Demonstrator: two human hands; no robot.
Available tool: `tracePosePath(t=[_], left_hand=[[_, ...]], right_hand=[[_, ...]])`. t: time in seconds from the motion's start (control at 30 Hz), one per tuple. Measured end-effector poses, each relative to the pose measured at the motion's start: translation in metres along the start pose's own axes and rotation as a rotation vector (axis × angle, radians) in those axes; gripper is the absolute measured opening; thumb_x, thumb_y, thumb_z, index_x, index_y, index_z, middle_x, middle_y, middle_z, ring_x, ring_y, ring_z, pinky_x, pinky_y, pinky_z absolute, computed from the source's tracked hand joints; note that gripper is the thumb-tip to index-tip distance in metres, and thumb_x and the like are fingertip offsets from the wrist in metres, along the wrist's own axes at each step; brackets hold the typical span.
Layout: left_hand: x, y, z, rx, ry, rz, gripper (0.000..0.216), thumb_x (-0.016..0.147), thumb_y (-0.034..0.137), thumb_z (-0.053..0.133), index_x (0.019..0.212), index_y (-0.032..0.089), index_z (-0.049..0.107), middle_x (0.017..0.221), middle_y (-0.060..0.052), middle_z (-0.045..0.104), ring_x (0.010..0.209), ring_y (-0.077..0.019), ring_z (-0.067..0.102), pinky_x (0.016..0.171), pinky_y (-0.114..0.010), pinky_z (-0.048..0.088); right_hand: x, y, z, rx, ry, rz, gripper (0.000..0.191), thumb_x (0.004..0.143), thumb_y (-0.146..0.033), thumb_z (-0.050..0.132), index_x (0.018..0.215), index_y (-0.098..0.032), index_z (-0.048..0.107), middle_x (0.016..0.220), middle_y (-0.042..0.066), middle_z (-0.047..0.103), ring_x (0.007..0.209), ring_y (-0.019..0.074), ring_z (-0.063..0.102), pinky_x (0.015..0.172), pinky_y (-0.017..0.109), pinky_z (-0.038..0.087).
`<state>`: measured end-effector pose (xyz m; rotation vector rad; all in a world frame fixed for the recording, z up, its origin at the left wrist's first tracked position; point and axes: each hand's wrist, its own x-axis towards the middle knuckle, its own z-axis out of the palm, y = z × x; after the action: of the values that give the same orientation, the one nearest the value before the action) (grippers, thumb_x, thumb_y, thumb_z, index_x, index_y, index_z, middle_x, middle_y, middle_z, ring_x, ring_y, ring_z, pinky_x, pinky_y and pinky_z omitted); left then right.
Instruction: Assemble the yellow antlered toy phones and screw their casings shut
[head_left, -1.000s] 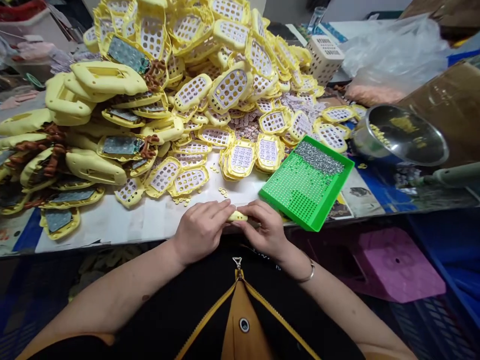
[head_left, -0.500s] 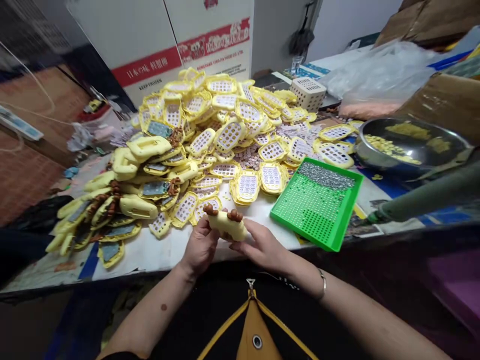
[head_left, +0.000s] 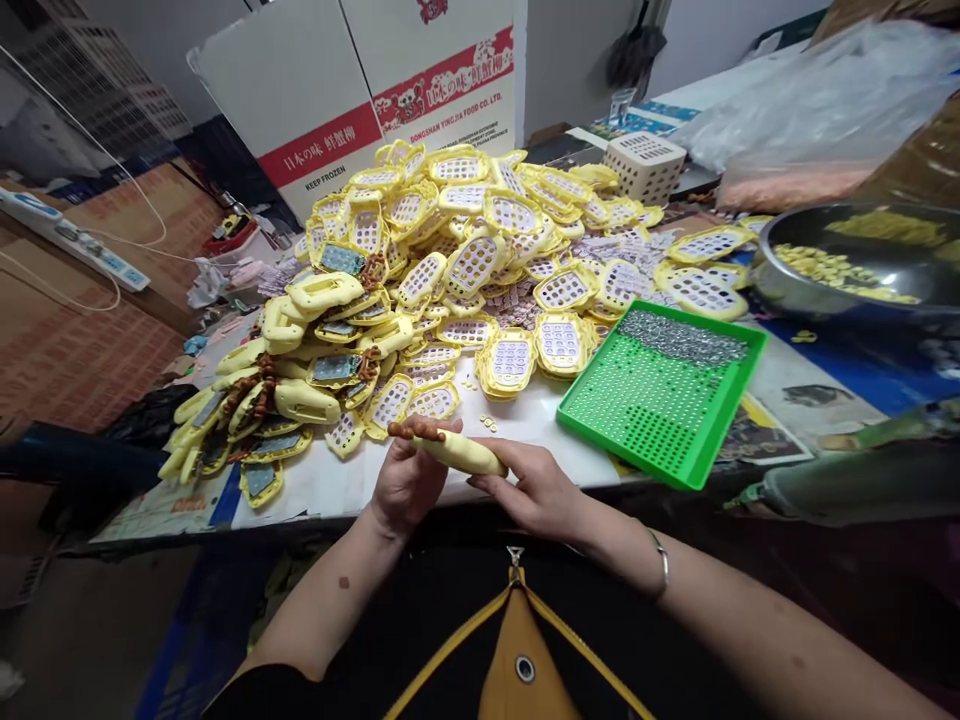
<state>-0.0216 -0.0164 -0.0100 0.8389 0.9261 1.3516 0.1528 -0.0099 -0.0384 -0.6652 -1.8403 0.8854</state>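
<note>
Between my hands I hold a yellow plastic toy shell (head_left: 469, 454) with brown knobbly antler-like pieces on its upper left edge. My left hand (head_left: 407, 482) grips the antler end, its fingers partly hidden behind the shell. At the other end, my right hand (head_left: 529, 487) pinches the shell between thumb and fingers. Just beyond lies a stack of yellow shell halves with white keypads (head_left: 510, 362). To the left are piled yellow toy shells with brown antlers and grey-green circuit boards (head_left: 307, 402). Near my right hand stands a green perforated tray (head_left: 637, 455) with small silver screws (head_left: 679, 340).
A large heap of yellow keypad shells (head_left: 472, 262) fills the middle of the table. A steel bowl (head_left: 787, 290) with small yellow parts stands at the right, beside a clear plastic bag (head_left: 810, 110). A white carton (head_left: 315, 120) rises behind. A power strip (head_left: 75, 240) is far left.
The toy shell has tipped so that its narrow edge now shows, with the antlers pointing left. Both hands keep hold of it. The view has shifted slightly, so the table appears further right.
</note>
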Motion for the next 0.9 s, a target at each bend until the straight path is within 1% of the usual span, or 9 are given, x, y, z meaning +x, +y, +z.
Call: tracePosePath(t=[0.2, 0.33, 0.43, 0.5, 0.57, 0.67, 0.73, 0.83, 0.9], left_hand=[[-0.006, 0.009, 0.000, -0.034, 0.116, -0.005, 0.027, 0.073, 0.041, 0.076, 0.095, 0.031, 0.063, 0.106, 0.003, 0.066, 0.121, -0.0182, 0.055, 0.108, -0.039, 0.041], [-0.013, 0.007, -0.002, -0.036, 0.089, 0.039, 0.037, 0.071, 0.046, 0.078, 0.102, 0.033, 0.063, 0.115, 0.004, 0.066, 0.127, -0.0190, 0.052, 0.110, -0.038, 0.039], [-0.018, 0.010, -0.013, 0.092, 0.124, 0.130, 0.038, 0.072, 0.053, 0.075, 0.101, 0.031, 0.063, 0.117, 0.003, 0.067, 0.125, -0.0222, 0.055, 0.107, -0.040, 0.042], [-0.027, 0.025, -0.034, 0.171, 0.206, 0.154, 0.033, 0.074, 0.050, 0.074, 0.097, 0.028, 0.064, 0.113, 0.003, 0.069, 0.119, -0.0221, 0.059, 0.102, -0.040, 0.046], [-0.046, 0.051, -0.069, 0.225, 0.319, 0.158, 0.029, 0.074, 0.042, 0.076, 0.094, 0.025, 0.064, 0.107, 0.002, 0.071, 0.112, -0.0203, 0.063, 0.097, -0.038, 0.048], [-0.093, 0.094, -0.126, 0.359, 0.480, 0.086, 0.036, 0.061, 0.030, 0.087, 0.088, 0.016, 0.067, 0.086, -0.002, 0.073, 0.085, -0.0190, 0.069, 0.084, -0.035, 0.053], [-0.120, 0.116, -0.150, 0.495, 0.630, 0.108, 0.043, 0.053, 0.030, 0.090, 0.086, 0.015, 0.068, 0.081, -0.002, 0.072, 0.077, -0.0171, 0.068, 0.078, -0.031, 0.053], [-0.126, 0.131, -0.144, 0.796, 0.806, 0.270, 0.040, 0.059, 0.049, 0.084, 0.078, 0.017, 0.068, 0.072, -0.002, 0.070, 0.067, -0.0164, 0.065, 0.069, -0.031, 0.053], [-0.112, 0.129, -0.111, 0.907, 0.725, 0.379, 0.035, 0.070, 0.054, 0.075, 0.070, 0.019, 0.068, 0.063, -0.001, 0.066, 0.058, -0.0153, 0.061, 0.063, -0.032, 0.053]], right_hand=[[0.006, 0.000, 0.009, 0.207, -0.023, 0.104, 0.048, 0.084, -0.035, 0.067, 0.125, -0.014, 0.058, 0.115, 0.013, 0.071, 0.100, 0.0219, 0.068, 0.087, 0.035, 0.055], [0.009, 0.001, 0.017, 0.342, -0.065, 0.213, 0.045, 0.086, -0.045, 0.062, 0.120, -0.015, 0.062, 0.105, 0.009, 0.073, 0.091, 0.0209, 0.068, 0.083, 0.035, 0.056], [0.005, 0.000, 0.019, 0.322, -0.176, 0.200, 0.054, 0.085, -0.048, 0.064, 0.131, -0.021, 0.057, 0.125, 0.010, 0.067, 0.111, 0.0240, 0.064, 0.097, 0.039, 0.052], [0.001, 0.000, 0.019, 0.311, -0.250, 0.190, 0.066, 0.084, -0.049, 0.066, 0.142, -0.026, 0.046, 0.146, 0.010, 0.052, 0.129, 0.0260, 0.054, 0.108, 0.043, 0.046], [-0.003, 0.005, 0.017, 0.283, -0.301, 0.226, 0.068, 0.084, -0.051, 0.064, 0.145, -0.029, 0.042, 0.153, 0.009, 0.044, 0.137, 0.0270, 0.047, 0.112, 0.047, 0.043], [-0.007, 0.016, 0.013, 0.157, -0.393, 0.313, 0.050, 0.087, -0.053, 0.059, 0.130, -0.026, 0.060, 0.138, 0.011, 0.060, 0.126, 0.0294, 0.058, 0.107, 0.051, 0.048], [-0.008, 0.022, 0.013, 0.083, -0.455, 0.331, 0.046, 0.087, -0.054, 0.058, 0.121, -0.024, 0.066, 0.127, 0.012, 0.068, 0.117, 0.0302, 0.065, 0.101, 0.050, 0.053], [-0.007, 0.022, 0.018, 0.018, -0.514, 0.298, 0.044, 0.087, -0.053, 0.056, 0.115, -0.021, 0.069, 0.116, 0.012, 0.073, 0.106, 0.0289, 0.070, 0.094, 0.048, 0.058], [-0.004, 0.016, 0.021, -0.028, -0.553, 0.251, 0.038, 0.089, -0.047, 0.055, 0.112, -0.021, 0.070, 0.113, 0.012, 0.074, 0.102, 0.0278, 0.071, 0.092, 0.046, 0.058]])
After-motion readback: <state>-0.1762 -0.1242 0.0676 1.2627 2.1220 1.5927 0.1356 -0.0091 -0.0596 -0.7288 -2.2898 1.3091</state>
